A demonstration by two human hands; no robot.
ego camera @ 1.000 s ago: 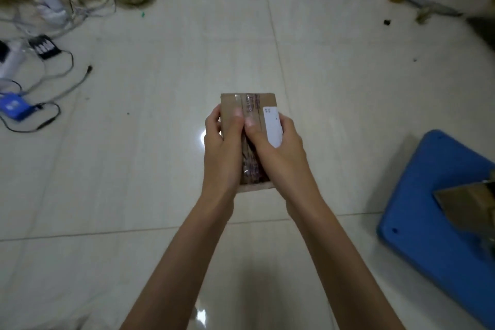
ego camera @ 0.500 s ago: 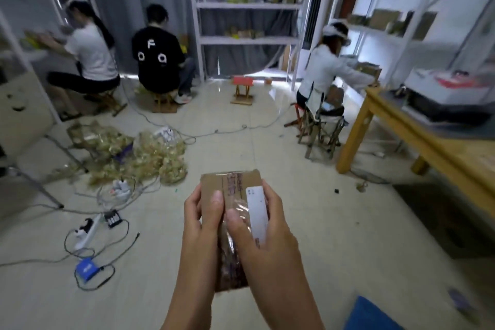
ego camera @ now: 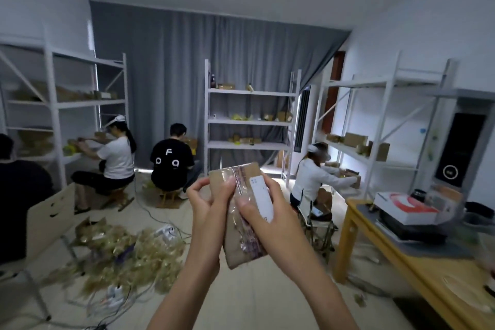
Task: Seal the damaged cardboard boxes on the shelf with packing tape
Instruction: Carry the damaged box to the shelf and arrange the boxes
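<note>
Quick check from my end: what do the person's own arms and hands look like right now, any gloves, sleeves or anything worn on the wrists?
Both are bare. The left hand and right hand wear no gloves, and no rings show on the visible fingers. Neither forearm has a sleeve in view down to the frame's bottom edge, and no watch, band or strap shows at either wrist. Fingernails look short and plain.

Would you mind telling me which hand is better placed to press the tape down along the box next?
The right hand, probably. Its thumb already lies on the clear tape running down the cardboard box, while the left hand grips the box's left edge and steadies it.
</note>
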